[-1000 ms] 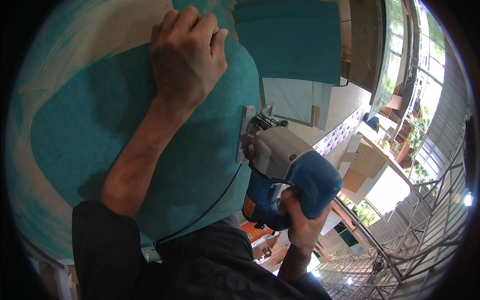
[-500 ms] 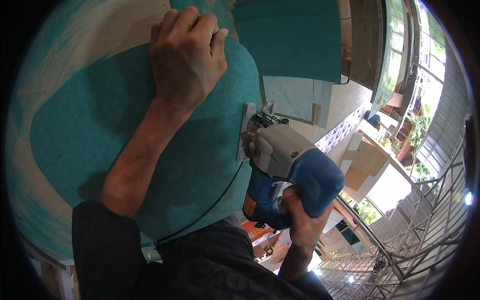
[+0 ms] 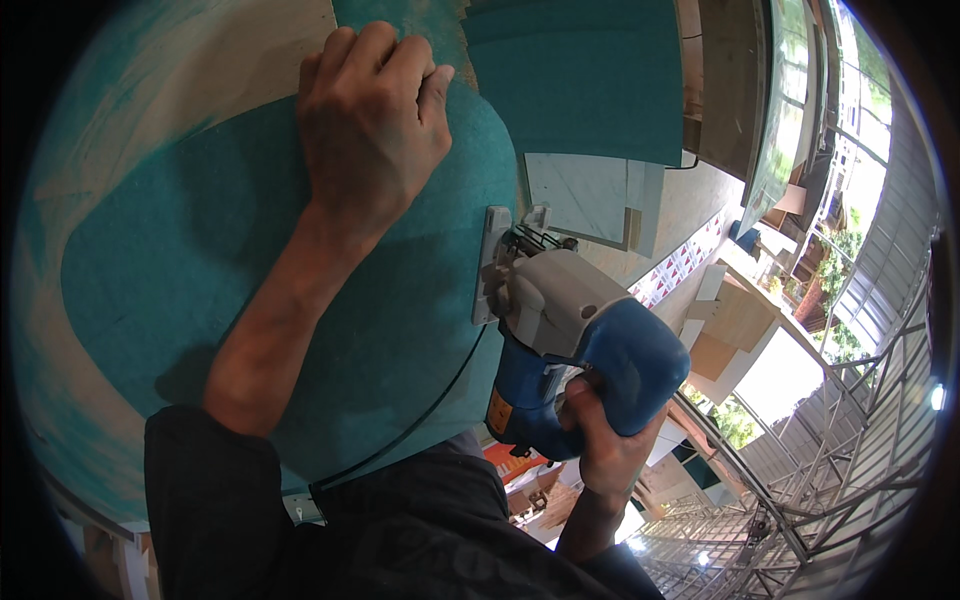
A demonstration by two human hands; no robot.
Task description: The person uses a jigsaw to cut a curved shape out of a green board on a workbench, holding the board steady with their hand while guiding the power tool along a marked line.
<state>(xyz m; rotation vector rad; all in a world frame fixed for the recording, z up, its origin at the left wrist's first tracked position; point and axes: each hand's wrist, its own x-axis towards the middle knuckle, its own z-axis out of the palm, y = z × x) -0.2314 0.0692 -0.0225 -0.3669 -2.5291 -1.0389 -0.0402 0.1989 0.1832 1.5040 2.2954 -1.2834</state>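
A teal-green board [image 3: 410, 300] with rounded corners lies in front of me. My left hand [image 3: 373, 125] is closed over its far edge, fingers curled and tips hidden. At the board's right side is a blue and grey jigsaw [image 3: 590, 310], its flat metal base plate [image 3: 491, 265] against the board edge. My right hand [image 3: 608, 440] wraps round the jigsaw's rear handle from below; some of its fingers are hidden behind the handle. The blade cannot be made out. A black cord [image 3: 430, 402] runs across the near part of the board.
Beneath the board is a paint-smeared teal and tan surface [image 3: 250, 60]. Beyond it at the far right lies another teal sheet [image 3: 580, 80], with a white marbled panel [image 3: 577, 195] beside it. Wooden offcuts [image 3: 735, 320] and metal roof trusses [image 3: 860, 440] are farther right.
My left hand has shifted slightly toward me, and the board's far right corner has moved slightly with it. The jigsaw and my right hand have hardly moved.
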